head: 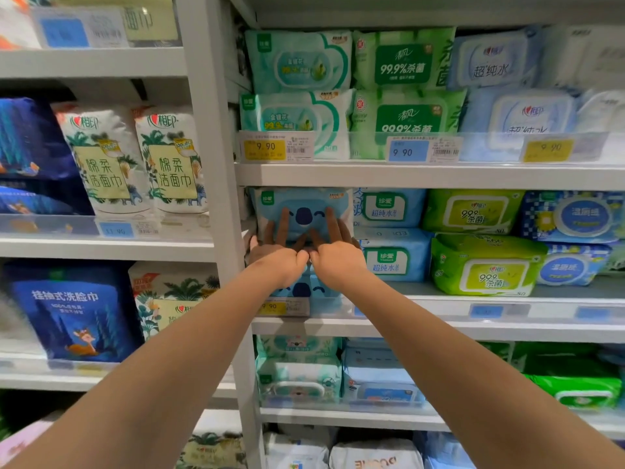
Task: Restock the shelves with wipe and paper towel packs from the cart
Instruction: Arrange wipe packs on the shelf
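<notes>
Slippage threatens mid-frame: left hand [278, 259] and right hand [338, 258], fingers straight, press the koala wipe pack [301, 202]; uneven push could tip it out

A shop — shelves [406, 176] of wipe packs [402, 60] behind price tags [407, 151].
</notes>
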